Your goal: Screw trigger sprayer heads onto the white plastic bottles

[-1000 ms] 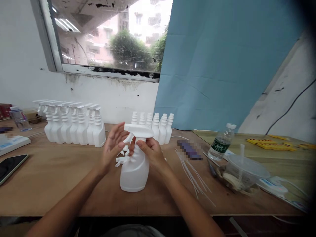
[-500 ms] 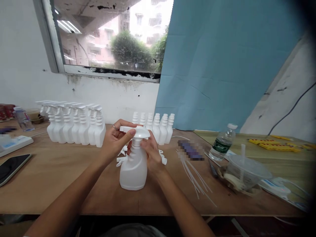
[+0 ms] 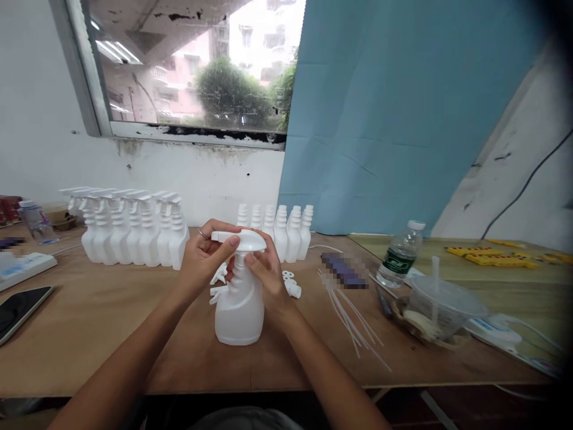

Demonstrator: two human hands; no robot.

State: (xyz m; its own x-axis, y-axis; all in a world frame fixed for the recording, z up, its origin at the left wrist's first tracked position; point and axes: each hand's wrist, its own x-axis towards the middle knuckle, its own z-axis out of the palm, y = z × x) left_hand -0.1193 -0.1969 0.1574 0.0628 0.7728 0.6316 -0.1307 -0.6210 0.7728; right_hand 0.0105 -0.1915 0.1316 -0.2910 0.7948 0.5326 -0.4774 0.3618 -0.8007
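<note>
A white spray bottle [image 3: 239, 313] stands upright on the brown table in front of me, with a white spray head [image 3: 246, 240] on its neck. My left hand [image 3: 206, 251] pinches the nozzle end of the spray head between thumb and fingers. My right hand [image 3: 268, 272] is wrapped round the bottle's neck just under the head, its thumb on the near side and its other fingers partly hidden behind. Loose white trigger parts [image 3: 292, 285] lie on the table behind the bottle, partly covered by my hands.
At back left stands a row of spray bottles [image 3: 143, 236] with heads on. Several headless bottles [image 3: 293, 236] stand behind my hands. To the right lie thin white tubes [image 3: 351, 322], a water bottle [image 3: 398, 257] and a lidded plastic bowl [image 3: 441, 304]. A phone [image 3: 22, 310] lies left.
My right thumb has shifted on the neck, up toward the collar of the spray head. Both hands stay on the same bottle; the whole view has shifted slightly.
</note>
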